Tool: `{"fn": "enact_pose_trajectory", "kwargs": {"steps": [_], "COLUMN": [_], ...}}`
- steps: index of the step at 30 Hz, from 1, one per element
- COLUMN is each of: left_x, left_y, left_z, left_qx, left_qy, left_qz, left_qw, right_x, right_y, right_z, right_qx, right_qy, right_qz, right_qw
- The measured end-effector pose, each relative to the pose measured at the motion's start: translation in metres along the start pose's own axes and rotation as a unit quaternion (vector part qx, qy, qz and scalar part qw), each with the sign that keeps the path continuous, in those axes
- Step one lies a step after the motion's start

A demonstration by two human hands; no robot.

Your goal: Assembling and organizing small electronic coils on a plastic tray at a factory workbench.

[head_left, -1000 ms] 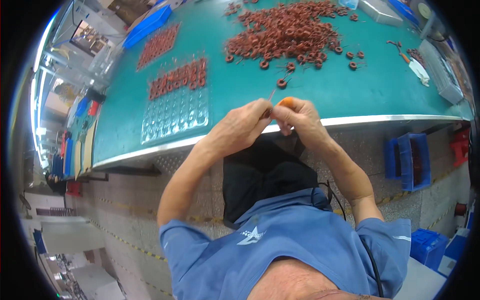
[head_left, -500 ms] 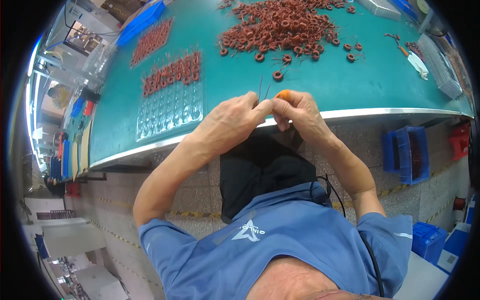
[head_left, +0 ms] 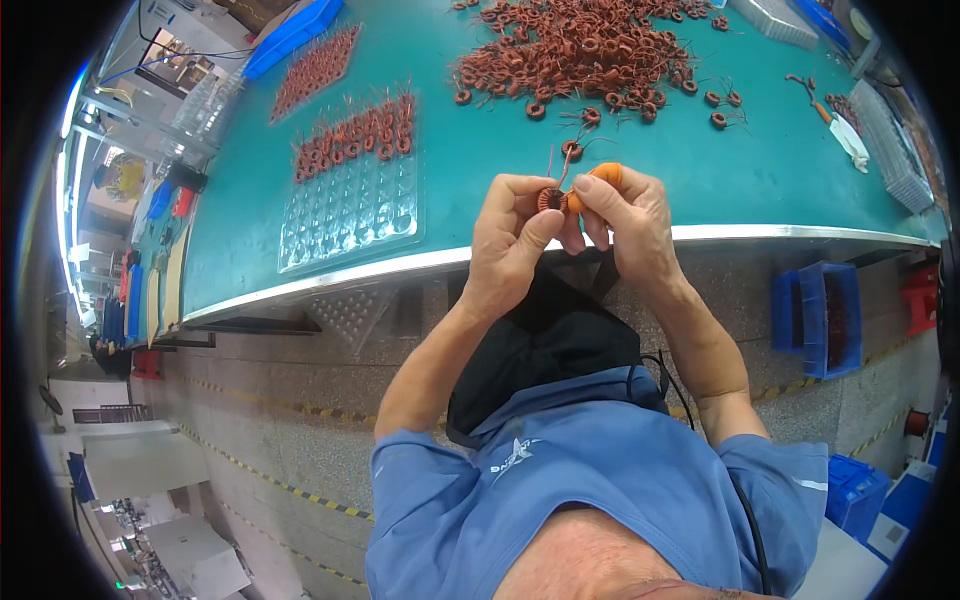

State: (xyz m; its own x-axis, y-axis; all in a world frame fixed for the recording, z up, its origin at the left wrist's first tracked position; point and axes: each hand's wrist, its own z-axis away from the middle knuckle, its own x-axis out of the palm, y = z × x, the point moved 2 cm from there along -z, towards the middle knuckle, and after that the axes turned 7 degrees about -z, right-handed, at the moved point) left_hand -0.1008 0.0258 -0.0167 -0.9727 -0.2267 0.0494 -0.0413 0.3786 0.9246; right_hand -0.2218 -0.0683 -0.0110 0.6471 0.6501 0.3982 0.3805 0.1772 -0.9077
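Over the table's near edge, my left hand (head_left: 507, 235) pinches a copper-wound toroidal coil (head_left: 547, 201) between thumb and fingers. Its ring faces up toward me and thin wire leads stick up from it. My right hand (head_left: 637, 215) is closed at the coil's right side, with orange finger covers (head_left: 607, 175) on it. Its fingertips meet the coil's edge; exactly what they pinch there is partly hidden. Just beyond my hands, a single loose coil (head_left: 571, 150) lies on the green table.
A large heap of coils (head_left: 590, 60) covers the far middle of the green table (head_left: 760, 180). To the left is a clear plastic tray (head_left: 350, 230), its far rows holding coils, with a fuller tray (head_left: 316, 72) behind. An orange-handled tool (head_left: 822, 112) and stacked trays (head_left: 888, 145) lie right.
My left hand has turned and opened out, so the coil's ring now shows between my hands. The view has shifted slightly, and my left forearm has swung rightward.
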Motion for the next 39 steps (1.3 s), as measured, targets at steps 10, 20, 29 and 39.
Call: {"fn": "enact_pose_trajectory", "kwargs": {"steps": [10, 20, 29, 39], "left_x": [-0.005, -0.012, -0.021, -0.174], "left_y": [-0.004, -0.001, 0.004, 0.004], "left_z": [0.017, 0.028, 0.036, 0.009], "left_qx": [-0.061, -0.081, -0.1, -0.085], "left_qy": [0.043, 0.014, 0.047, 0.22], "left_qz": [0.026, 0.153, 0.173, -0.15], "left_qw": [0.997, 0.985, 0.979, 0.96], "right_x": [0.005, 0.003, 0.023, -0.056], "right_y": [0.019, 0.022, 0.031, 0.013], "right_z": [-0.009, -0.004, 0.002, -0.078], "right_qx": [0.021, 0.08, 0.023, -0.299], "right_qy": [-0.125, -0.194, -0.048, -0.021], "right_qz": [-0.061, -0.203, -0.009, 0.564], "right_qw": [0.99, 0.956, 0.999, 0.77]}}
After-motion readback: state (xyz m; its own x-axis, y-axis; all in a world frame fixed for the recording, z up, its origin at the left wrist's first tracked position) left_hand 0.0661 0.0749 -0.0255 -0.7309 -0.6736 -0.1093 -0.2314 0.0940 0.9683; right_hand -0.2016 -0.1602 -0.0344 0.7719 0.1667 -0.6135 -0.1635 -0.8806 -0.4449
